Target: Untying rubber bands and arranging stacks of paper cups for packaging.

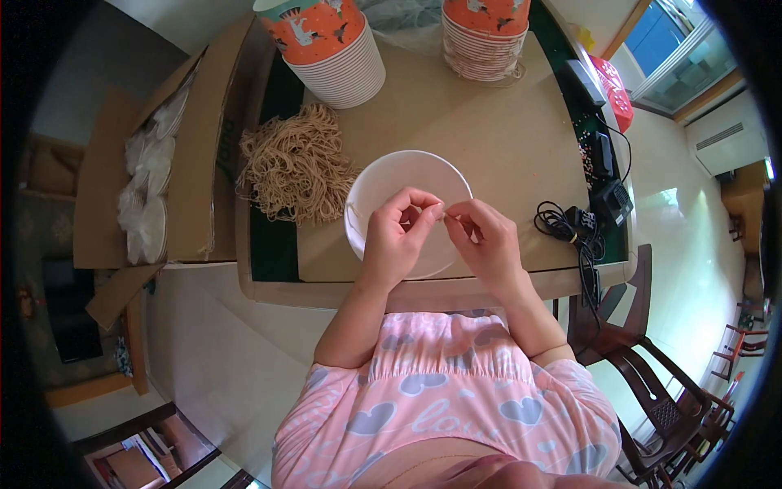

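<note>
Beige table [505, 147] in a tiled room. Nearest, left hand [397, 240] and right hand [487, 240], both pinching a thin string [444, 213] between fingertips, stretched left to right, just above a white bowl [391, 175]. Beyond, a heap of tan strings [295, 167]. Farther, two orange cup stacks [330, 45].

Bowl [391, 175]: white, round, shallow, upright, near the front edge of the table, partly covered by the hands. Strand [444, 214]: thin, pale, barely visible, pinched between both hands' fingertips just above the bowl's right half; its length cannot be told.
</note>
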`<state>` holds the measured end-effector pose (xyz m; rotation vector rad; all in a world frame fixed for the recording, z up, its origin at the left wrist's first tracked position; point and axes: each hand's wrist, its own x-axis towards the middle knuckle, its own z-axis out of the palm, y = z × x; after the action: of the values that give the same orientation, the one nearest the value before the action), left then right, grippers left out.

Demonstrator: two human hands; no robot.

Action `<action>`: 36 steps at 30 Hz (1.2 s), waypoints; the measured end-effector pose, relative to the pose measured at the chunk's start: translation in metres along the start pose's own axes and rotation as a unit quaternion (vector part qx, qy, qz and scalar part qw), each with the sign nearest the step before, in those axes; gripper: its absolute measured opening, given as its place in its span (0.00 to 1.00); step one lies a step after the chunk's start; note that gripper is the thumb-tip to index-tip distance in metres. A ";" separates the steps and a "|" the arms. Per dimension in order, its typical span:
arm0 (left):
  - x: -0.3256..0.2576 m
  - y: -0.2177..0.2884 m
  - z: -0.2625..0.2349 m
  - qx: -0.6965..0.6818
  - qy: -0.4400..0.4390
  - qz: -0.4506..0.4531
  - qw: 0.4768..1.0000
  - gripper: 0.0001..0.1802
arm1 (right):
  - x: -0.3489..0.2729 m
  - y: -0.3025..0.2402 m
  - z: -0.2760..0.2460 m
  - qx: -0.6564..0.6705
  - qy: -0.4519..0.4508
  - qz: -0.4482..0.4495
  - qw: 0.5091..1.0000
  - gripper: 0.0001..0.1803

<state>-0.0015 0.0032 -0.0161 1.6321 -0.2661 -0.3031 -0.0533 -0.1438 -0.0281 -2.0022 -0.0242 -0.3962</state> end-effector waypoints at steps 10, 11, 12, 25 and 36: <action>-0.002 -0.003 -0.001 0.010 0.004 -0.001 1.000 0.03 | 0.002 -0.012 -0.002 -0.029 -0.003 0.032 0.999 0.12; -0.002 -0.001 -0.001 0.010 0.012 0.002 1.000 0.03 | 0.004 -0.016 -0.002 -0.034 0.026 0.011 0.999 0.12; -0.002 0.000 0.000 0.009 0.021 0.006 1.000 0.03 | 0.005 -0.018 -0.002 -0.039 0.056 -0.011 0.998 0.11; -0.004 0.001 -0.004 -0.009 0.029 0.011 0.999 0.04 | 0.003 -0.011 -0.001 -0.002 0.007 -0.026 1.000 0.05; -0.003 0.002 -0.004 -0.017 0.022 0.019 0.999 0.05 | 0.003 -0.006 0.004 -0.001 0.034 -0.064 0.997 0.05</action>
<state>-0.0033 0.0078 -0.0138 1.5964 -0.2562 -0.2408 -0.0501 -0.1376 -0.0234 -1.9939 -0.1098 -0.5450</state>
